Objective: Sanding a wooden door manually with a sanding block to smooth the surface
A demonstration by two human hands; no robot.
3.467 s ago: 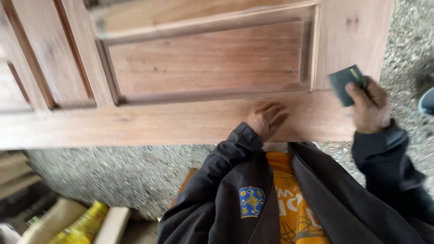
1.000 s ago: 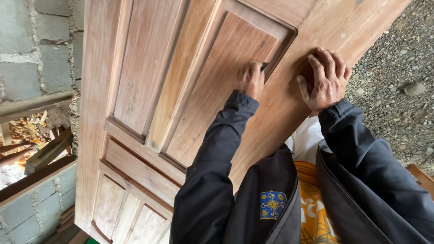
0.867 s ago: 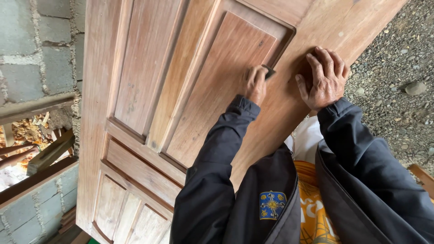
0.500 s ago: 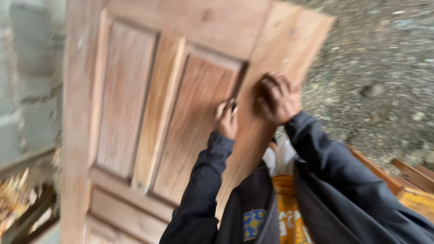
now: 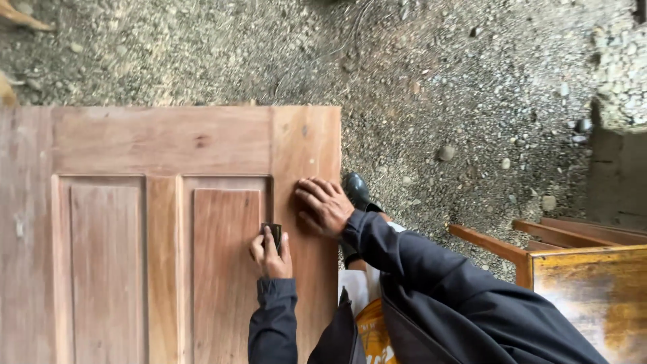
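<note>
Two hands work the wooden door (image 5: 168, 141): the left hand (image 5: 271, 253) pinches a small dark sanding pad (image 5: 273, 232) against the panel's moulded edge, while just beyond, the right hand (image 5: 323, 205) lies with fingers spread on the upright stile.

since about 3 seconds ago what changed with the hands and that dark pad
The dark sanding pad went from the right hand to the left hand, which now presses it into the moulded edge of the door panel. The right hand, once holding the pad clear of the wood, now lies flat and empty on the wooden door. The view swung too. The door itself looks unchanged.
</note>
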